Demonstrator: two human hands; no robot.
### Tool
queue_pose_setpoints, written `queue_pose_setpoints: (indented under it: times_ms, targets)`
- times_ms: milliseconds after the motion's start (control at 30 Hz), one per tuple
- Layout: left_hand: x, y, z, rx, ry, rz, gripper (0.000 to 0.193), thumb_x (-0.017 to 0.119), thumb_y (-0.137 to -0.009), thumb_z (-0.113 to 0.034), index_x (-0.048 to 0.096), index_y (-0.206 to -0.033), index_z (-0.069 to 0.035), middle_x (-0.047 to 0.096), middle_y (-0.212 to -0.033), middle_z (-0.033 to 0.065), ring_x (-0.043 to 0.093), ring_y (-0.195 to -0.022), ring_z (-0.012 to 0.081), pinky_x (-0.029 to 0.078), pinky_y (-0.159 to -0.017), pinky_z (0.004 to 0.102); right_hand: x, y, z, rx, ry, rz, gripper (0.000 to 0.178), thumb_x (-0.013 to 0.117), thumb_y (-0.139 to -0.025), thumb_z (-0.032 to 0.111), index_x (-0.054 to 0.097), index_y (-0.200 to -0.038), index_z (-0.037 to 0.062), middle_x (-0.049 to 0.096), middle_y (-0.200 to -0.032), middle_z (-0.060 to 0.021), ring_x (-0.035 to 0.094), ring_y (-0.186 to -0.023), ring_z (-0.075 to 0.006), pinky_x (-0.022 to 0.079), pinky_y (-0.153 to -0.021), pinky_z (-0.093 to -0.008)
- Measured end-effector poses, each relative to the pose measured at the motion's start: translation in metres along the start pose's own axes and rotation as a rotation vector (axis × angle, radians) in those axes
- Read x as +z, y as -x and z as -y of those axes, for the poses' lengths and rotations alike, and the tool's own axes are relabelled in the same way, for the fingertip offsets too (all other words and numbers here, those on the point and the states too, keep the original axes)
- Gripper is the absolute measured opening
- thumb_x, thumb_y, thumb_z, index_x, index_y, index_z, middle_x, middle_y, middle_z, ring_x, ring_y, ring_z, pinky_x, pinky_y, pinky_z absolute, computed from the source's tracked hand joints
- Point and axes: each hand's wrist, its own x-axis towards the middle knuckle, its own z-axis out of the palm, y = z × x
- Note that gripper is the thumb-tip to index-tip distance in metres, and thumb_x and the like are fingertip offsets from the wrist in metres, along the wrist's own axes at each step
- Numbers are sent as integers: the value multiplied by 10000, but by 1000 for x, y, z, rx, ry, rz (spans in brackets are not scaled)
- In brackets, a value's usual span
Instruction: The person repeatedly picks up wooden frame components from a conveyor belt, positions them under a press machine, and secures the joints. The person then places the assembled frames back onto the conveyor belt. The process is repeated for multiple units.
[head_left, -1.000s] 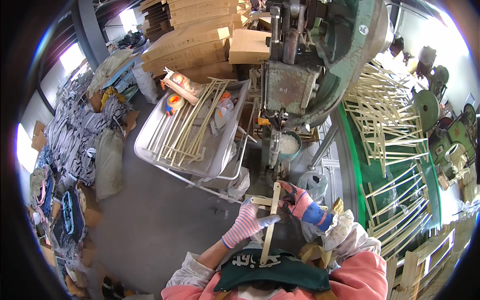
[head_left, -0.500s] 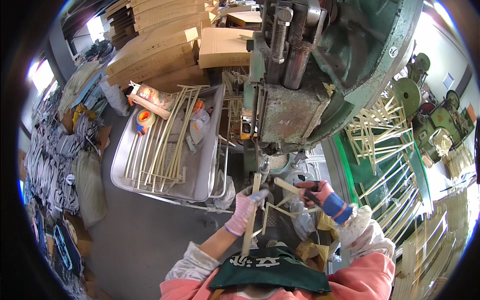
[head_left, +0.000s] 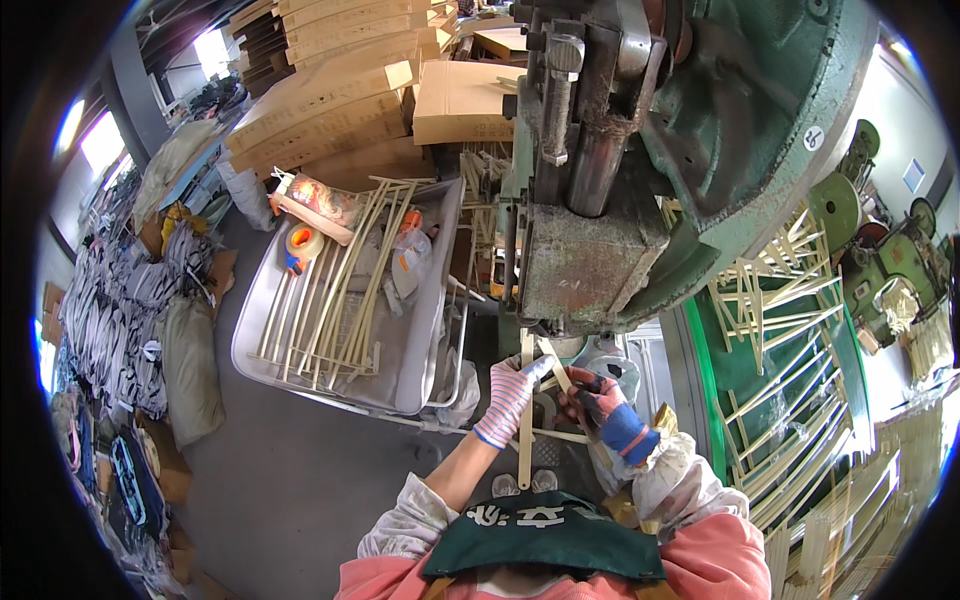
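Observation:
Beneath the press head [head_left: 585,260], my left hand [head_left: 508,392], in a pink-and-white striped glove, is closed on a long flat cream strip [head_left: 526,450]. The strip stands nearly vertical in view, its rounded lower end close to my dark green apron [head_left: 545,535]. To its right, my right hand [head_left: 600,402], in a dark-fingered pink glove with a blue cuff, grips a second cream strip [head_left: 553,362]. That strip slants up leftward, its tip near the first strip's top under the press. Another thin pale bar runs below my right hand; whether it is joined to the held strip is unclear.
A grey tub [head_left: 408,385] at left holds several long cream strips and a tape roll [head_left: 303,242]. Cream strip frames lie on a green-edged table [head_left: 712,400] at right. Cardboard boxes [head_left: 465,100] stand behind; bundled grey fabric [head_left: 125,320] lines the far left.
Both hands have moved up toward the press, and my right hand has come left toward the left one. The two strips' upper ends are now close together. The view has shifted slightly.

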Motion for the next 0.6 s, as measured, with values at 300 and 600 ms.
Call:
queue_pose_setpoints:
  times_ms: [300, 600]
  targets:
    - [-6, 3, 7, -38, -246, -37, 179, 740, -760, -208, 674, -780, -43, 559, -620, -60, 424, -506, 19, 317, -449, 204, -196, -202, -78, -1077, 1952, -442, 235, 539, -867, 255, 603, -1015, 84, 652, -846, -73, 605, -677, -220, 504, -634, -362]
    - [-15, 5, 23, 47, -219, -43, 135, 688, -808, -168, 683, -894, -64, 564, -675, -77, 422, -543, 3, 316, -457, 195, -196, -168, -64, -128, 1864, -481, 241, 547, -869, 270, 597, -1013, 84, 647, -846, -69, 604, -681, -208, 497, -616, -345]
